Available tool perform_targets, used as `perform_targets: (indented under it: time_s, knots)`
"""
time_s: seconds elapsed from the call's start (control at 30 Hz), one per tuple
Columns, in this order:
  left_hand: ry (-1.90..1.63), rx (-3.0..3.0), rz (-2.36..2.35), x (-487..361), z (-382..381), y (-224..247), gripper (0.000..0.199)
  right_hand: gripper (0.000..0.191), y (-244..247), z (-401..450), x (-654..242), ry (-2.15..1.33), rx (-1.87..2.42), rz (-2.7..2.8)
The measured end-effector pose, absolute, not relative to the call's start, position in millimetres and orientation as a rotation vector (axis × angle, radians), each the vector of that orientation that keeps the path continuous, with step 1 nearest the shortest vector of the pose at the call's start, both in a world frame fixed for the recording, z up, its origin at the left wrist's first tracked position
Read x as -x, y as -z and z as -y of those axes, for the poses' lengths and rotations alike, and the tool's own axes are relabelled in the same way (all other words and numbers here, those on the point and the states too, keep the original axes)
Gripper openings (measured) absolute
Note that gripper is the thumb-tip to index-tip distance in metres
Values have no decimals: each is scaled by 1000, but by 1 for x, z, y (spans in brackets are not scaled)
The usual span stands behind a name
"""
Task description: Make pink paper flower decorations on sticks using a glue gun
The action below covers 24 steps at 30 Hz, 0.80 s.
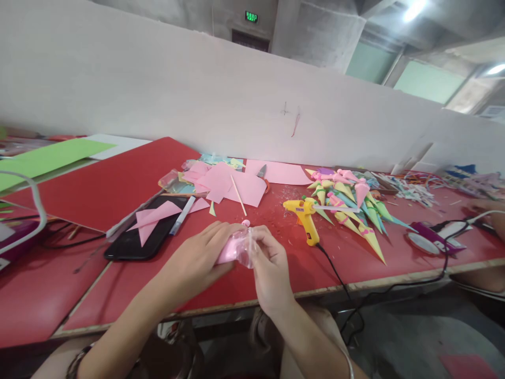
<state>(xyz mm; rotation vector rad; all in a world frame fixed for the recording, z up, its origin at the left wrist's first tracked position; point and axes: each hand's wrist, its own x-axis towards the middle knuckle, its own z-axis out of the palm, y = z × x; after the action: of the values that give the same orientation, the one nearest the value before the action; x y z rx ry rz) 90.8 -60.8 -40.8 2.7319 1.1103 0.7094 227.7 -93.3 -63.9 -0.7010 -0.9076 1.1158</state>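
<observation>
Between my hands is a small clear plastic bag [245, 249] with something pink inside, perhaps modelling clay. My left hand [201, 251] is wrapped around the bag's full end. The fingers of my right hand [272, 263] pinch its open-looking edge. Just beyond my fingertips lies a small pink lump [246, 223] on the red table [260, 287], close to the tip of a thin wooden stick [238, 195]. A yellow glue gun [305, 218] rests to the right of my right hand, a clear glue stick poking from its back.
Pink paper pieces [232, 181] and scissors [263, 179] lie ahead. Paper cones [355, 202] are heaped at the right. A black tray [138, 247] and a red board [110, 179] occupy the left. A black cable [335, 271] hangs over the front edge. Another person's arm [483, 273] shows far right.
</observation>
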Motion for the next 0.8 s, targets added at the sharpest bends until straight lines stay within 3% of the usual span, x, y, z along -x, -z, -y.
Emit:
perform_targets:
  time_s: [0.27,0.47,0.8]
  knots:
    - [-863,-2502,-1662,-76,46,31,44,16,61,79,-244,-1137,691,482]
    - [-630,-2728,-1921,-66,32,52,47,27,62,77,-247,-1244,698,576]
    - [-710,-2819,-1294,-99,48,60,32,21,60,79,-249,-1318,724,648]
